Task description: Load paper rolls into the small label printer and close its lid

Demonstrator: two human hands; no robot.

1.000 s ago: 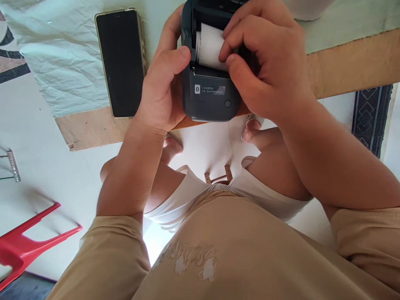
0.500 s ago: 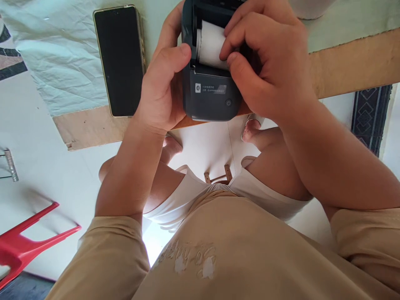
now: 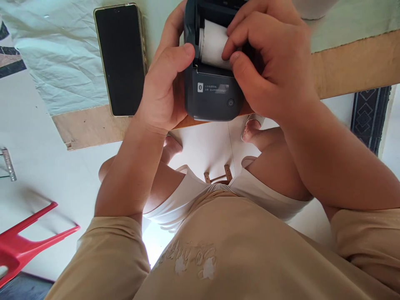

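Note:
A small dark grey label printer (image 3: 212, 93) stands at the near edge of a wooden table, its lid open. A white paper roll (image 3: 212, 43) sits in its bay. My left hand (image 3: 164, 87) is wrapped round the printer's left side, thumb pressed on the top edge beside the roll. My right hand (image 3: 271, 62) is curled over the right side, fingers and thumb pinching the roll. The roll's right end is hidden under my fingers.
A black smartphone (image 3: 121, 58) lies face up left of the printer on a pale green cloth (image 3: 62, 62). The bare wooden table edge (image 3: 353, 71) runs to the right. A red plastic stool (image 3: 25, 243) stands on the white floor at lower left. A patterned dark mat (image 3: 368, 112) lies at right.
The printer and both hands have shifted very slightly to the right. My grips on the printer and the roll are unchanged.

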